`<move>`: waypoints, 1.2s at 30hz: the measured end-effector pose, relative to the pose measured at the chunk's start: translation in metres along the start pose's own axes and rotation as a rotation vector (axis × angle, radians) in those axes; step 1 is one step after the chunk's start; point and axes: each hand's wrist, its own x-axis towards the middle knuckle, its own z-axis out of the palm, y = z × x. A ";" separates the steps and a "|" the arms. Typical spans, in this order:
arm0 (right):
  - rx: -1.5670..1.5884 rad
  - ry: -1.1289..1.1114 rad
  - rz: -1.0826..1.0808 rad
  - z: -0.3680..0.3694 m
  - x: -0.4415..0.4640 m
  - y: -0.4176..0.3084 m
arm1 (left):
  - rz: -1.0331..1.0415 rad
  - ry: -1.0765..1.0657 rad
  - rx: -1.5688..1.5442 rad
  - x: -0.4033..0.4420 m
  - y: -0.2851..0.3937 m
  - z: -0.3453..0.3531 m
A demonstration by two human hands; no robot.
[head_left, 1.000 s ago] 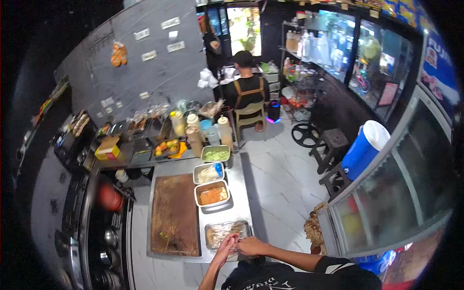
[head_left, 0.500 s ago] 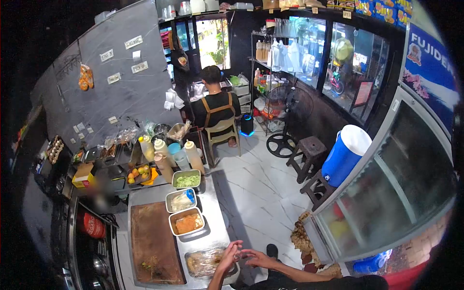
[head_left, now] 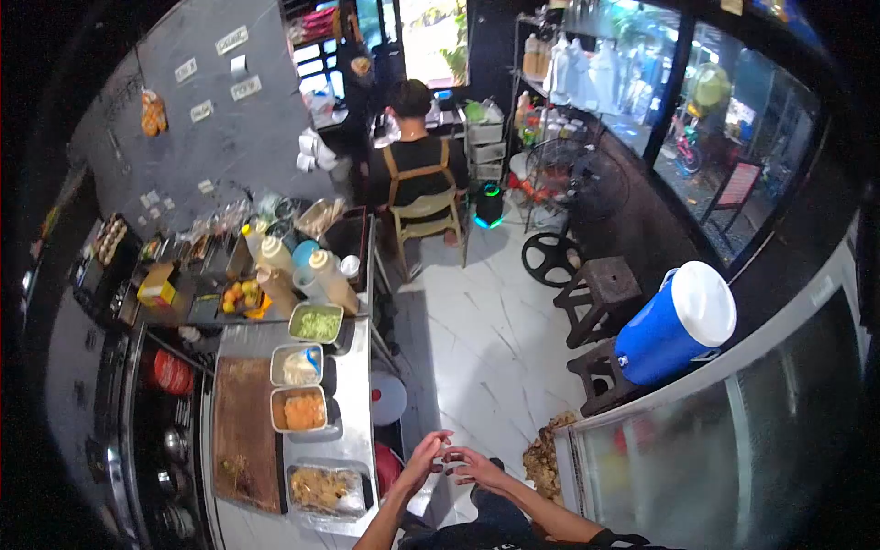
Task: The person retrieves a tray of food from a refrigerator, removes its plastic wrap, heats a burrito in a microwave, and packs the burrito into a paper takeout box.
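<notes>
My left hand point(head_left: 425, 458) is raised in front of my body, its fingers stretched out and nothing visible in it. Close beside it, my right hand point(head_left: 473, 466) has its fingers apart and slightly bent, with the fingertips near the left hand. Both hands are over the floor, just right of the steel table point(head_left: 356, 403). Nearest to them on the table is a plastic-covered tray of brownish food point(head_left: 321, 488). Further back stand a container of orange food point(head_left: 301, 411), a container with a white bag point(head_left: 299, 366) and a container of shredded green vegetable point(head_left: 316, 324).
A brown cutting board point(head_left: 247, 431) lies left of the containers. Sauce bottles point(head_left: 332, 280) stand behind them. A person point(head_left: 420, 170) sits on a chair, facing away. On the right are a blue cooler point(head_left: 665, 330), dark stools point(head_left: 600, 298) and a glass-door fridge point(head_left: 724, 449).
My view has shifted, so the table and its containers appear further left. My hands stay close together and now appear farther right of the covered tray.
</notes>
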 end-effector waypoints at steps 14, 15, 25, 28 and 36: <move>-0.473 -0.265 -0.008 0.076 0.043 -0.010 | 0.244 0.103 -0.343 -0.131 -0.035 -0.101; -0.531 -0.317 -0.114 0.081 0.056 -0.028 | 0.280 0.139 -0.297 -0.153 -0.037 -0.114; -1.597 0.563 -0.883 0.325 0.041 -0.421 | 0.263 0.760 -0.326 -0.431 -0.183 -0.272; -1.850 0.872 -1.203 0.391 0.024 -0.515 | 0.116 0.945 -0.394 -0.497 -0.273 -0.334; -1.941 1.156 -0.970 0.543 -0.018 -0.514 | 0.219 1.154 -0.538 -0.544 -0.267 -0.356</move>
